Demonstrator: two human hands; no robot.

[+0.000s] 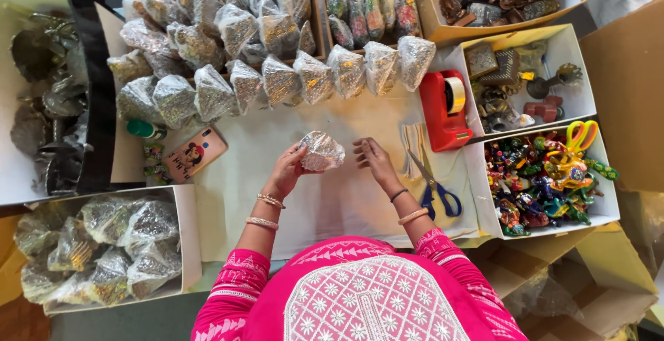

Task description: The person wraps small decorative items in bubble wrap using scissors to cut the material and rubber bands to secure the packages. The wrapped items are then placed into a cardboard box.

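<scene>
The scene was evenly lit by bright, soft daylight; faint shadows were cast, wrapped packets (280, 78) glinted, and edges were bent by wide-angle distortion.

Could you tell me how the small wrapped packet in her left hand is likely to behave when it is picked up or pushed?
The wrapped packet is probably light: the left hand holds it up by the fingers alone. Its crinkled, shiny clear wrap looks thin, so it would likely crumple and feel a bit slippery. The lumpy, pointed shape suggests it would topple rather than roll when pushed. The right hand rests on the table beside it.
</scene>
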